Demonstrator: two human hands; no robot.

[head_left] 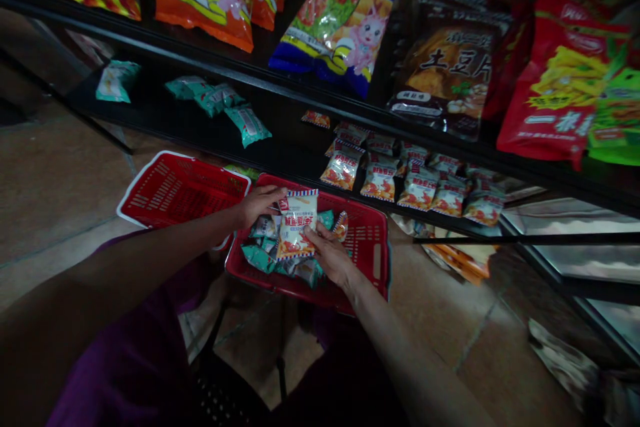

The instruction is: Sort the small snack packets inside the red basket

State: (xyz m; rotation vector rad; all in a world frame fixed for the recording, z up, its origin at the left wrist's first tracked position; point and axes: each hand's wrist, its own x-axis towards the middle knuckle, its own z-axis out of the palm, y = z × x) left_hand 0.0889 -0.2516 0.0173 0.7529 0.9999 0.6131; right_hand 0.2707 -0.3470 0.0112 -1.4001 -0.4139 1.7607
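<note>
Both hands hold one small white and orange snack packet (297, 223) with striped edges above a red basket (376, 240). My left hand (261, 205) grips its upper left corner, fingers closed. At the lower right edge, my right hand (327, 250) pinches it with thumb and fingers. Inside the basket, under the packet, lie several teal packets (257, 257) and another orange-and-white packet (342, 225); part of the contents is hidden by my hands and the held packet.
A second red basket (173, 190) with a white rim stands on the left. The lower black shelf (150, 123) carries teal packets (247, 125) and rows of white and orange packets (419, 185). Large snack bags (340, 20) fill the shelf above. A dark bar (525, 239) juts across at right.
</note>
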